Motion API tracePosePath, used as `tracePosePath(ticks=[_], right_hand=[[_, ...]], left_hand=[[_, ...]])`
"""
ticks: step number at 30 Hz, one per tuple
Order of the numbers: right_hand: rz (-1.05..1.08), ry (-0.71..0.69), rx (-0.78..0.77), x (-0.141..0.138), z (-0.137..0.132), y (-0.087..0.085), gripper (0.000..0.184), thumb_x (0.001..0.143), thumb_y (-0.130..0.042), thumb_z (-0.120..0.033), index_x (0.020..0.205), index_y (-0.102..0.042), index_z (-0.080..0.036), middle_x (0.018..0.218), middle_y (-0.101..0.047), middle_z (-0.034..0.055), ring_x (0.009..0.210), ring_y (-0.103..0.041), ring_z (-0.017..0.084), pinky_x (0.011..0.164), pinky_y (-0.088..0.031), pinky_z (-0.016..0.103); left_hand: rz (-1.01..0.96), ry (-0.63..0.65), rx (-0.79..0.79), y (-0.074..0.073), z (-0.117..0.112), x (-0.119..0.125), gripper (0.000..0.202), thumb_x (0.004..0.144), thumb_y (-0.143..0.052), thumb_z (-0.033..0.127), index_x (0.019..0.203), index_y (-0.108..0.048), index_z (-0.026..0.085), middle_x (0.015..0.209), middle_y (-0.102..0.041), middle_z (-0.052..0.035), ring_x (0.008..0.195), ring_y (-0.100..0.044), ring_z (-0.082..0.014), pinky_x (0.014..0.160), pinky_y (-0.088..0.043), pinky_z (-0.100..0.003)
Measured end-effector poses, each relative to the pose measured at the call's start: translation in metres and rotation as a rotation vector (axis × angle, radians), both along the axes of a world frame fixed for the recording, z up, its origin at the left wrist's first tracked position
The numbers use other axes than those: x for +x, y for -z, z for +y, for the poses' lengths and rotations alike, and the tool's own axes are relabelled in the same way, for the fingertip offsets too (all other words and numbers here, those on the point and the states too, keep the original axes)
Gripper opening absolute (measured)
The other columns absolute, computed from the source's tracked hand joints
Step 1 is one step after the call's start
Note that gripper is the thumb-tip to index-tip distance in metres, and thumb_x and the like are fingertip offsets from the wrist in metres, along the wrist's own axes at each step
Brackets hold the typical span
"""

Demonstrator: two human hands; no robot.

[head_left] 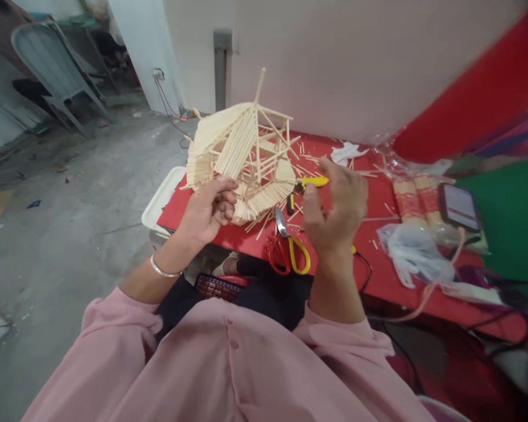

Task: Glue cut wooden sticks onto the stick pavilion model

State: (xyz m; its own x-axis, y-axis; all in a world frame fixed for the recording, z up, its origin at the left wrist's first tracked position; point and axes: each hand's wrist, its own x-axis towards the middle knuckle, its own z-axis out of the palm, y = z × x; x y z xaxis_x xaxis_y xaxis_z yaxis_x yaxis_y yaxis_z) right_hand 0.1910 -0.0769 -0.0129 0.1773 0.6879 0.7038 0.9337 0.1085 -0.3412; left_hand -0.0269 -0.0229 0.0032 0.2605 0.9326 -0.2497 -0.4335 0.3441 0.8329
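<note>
The stick model (237,143) stands on the red table (176,211), near its left end, with open framing on its right side; the left hand (213,208) is curled by the model's front, fingertips drawn close together, though I cannot tell whether anything is pinched there; the right hand (337,208) hangs above the table, thumb and fingers wide apart, nothing visible between them; the likeliest trouble, I judge, is a snapped or loosened joint, should the left knuckles press on the model; the scissors (284,229) (handles close to the table's front edge) could be knocked off by a low sweep; the yellow-handled cutters (315,181) and loose sticks (259,228), crowding the model, could snag 1 or both hands.
</note>
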Motion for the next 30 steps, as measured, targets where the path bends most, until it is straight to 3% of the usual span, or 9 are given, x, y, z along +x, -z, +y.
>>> tracePosePath(ticks=[4, 7, 10, 14, 17, 22, 30], right_hand=[[0.062, 0.084, -0.183, 0.029, -0.034, 0.033, 0.038, 0.097, -0.046, -0.036, 0.120, -0.069, -0.017, 0.110, -0.074, 0.0131, 0.107, -0.066, 0.025, 0.100, -0.048, 0.041], [0.113, 0.079, -0.313, 0.028, -0.058, 0.069, 0.037, 0.097, -0.045, -0.038, 0.112, -0.072, -0.018, 0.107, -0.076, 0.0107, 0.102, -0.069, 0.022, 0.095, -0.050, 0.036], [0.098, 0.081, -0.365, 0.013, -0.074, 0.102, 0.036, 0.097, -0.048, -0.038, 0.112, -0.073, -0.018, 0.105, -0.076, 0.0107, 0.097, -0.070, 0.022, 0.089, -0.052, 0.033], [-0.053, 0.167, -0.480, -0.005, -0.083, 0.125, 0.040, 0.095, -0.053, -0.037, 0.126, -0.069, -0.018, 0.116, -0.071, 0.0147, 0.103, -0.066, 0.026, 0.085, -0.052, 0.035], [-0.105, 0.149, -0.553, -0.008, -0.085, 0.128, 0.043, 0.094, -0.052, -0.036, 0.131, -0.065, -0.017, 0.119, -0.068, 0.0166, 0.105, -0.062, 0.029, 0.085, -0.051, 0.038], [-0.081, 0.139, -0.556, -0.007, -0.085, 0.128, 0.044, 0.094, -0.051, -0.032, 0.133, -0.063, -0.017, 0.117, -0.066, 0.0167, 0.103, -0.061, 0.029, 0.086, -0.050, 0.039], [-0.027, 0.101, -0.500, -0.004, -0.084, 0.130, 0.041, 0.094, -0.051, -0.035, 0.129, -0.065, -0.018, 0.115, -0.067, 0.0153, 0.103, -0.062, 0.028, 0.084, -0.051, 0.038]], left_hand=[[-0.022, -0.074, 0.054, 0.014, -0.025, -0.017, 0.024, 0.080, -0.071, 0.038, 0.069, -0.071, 0.017, 0.054, -0.059, 0.0020, 0.039, -0.045, -0.0046, 0.036, -0.032, -0.019], [0.050, -0.128, 0.105, 0.042, -0.041, -0.016, 0.021, 0.077, -0.075, 0.039, 0.072, -0.071, 0.018, 0.055, -0.059, 0.0029, 0.040, -0.047, -0.0052, 0.037, -0.031, -0.019], [0.311, -0.064, 0.211, 0.082, -0.049, 0.000, 0.022, 0.074, -0.078, 0.039, 0.073, -0.070, 0.019, 0.055, -0.060, 0.0038, 0.039, -0.044, -0.0057, 0.037, -0.029, -0.019], [0.791, 0.037, 0.636, 0.120, -0.050, 0.027, 0.006, 0.081, -0.070, 0.021, 0.080, -0.076, 0.018, 0.076, -0.071, -0.0022, 0.063, -0.060, -0.0113, 0.062, -0.049, -0.023], [1.116, 0.074, 0.776, 0.127, -0.048, 0.043, 0.013, 0.085, -0.064, 0.015, 0.087, -0.077, 0.017, 0.094, -0.074, -0.0074, 0.078, -0.067, -0.0155, 0.074, -0.051, -0.026], [1.569, 0.160, 0.725, 0.127, -0.040, 0.056, 0.024, 0.095, -0.053, 0.023, 0.100, -0.076, 0.016, 0.102, -0.076, -0.0124, 0.087, -0.070, -0.0219, 0.074, -0.049, -0.029], [1.760, 0.175, 0.665, 0.133, -0.033, 0.050, 0.026, 0.094, -0.055, 0.027, 0.107, -0.075, 0.018, 0.105, -0.077, -0.0121, 0.095, -0.071, -0.0236, 0.077, -0.047, -0.029]])
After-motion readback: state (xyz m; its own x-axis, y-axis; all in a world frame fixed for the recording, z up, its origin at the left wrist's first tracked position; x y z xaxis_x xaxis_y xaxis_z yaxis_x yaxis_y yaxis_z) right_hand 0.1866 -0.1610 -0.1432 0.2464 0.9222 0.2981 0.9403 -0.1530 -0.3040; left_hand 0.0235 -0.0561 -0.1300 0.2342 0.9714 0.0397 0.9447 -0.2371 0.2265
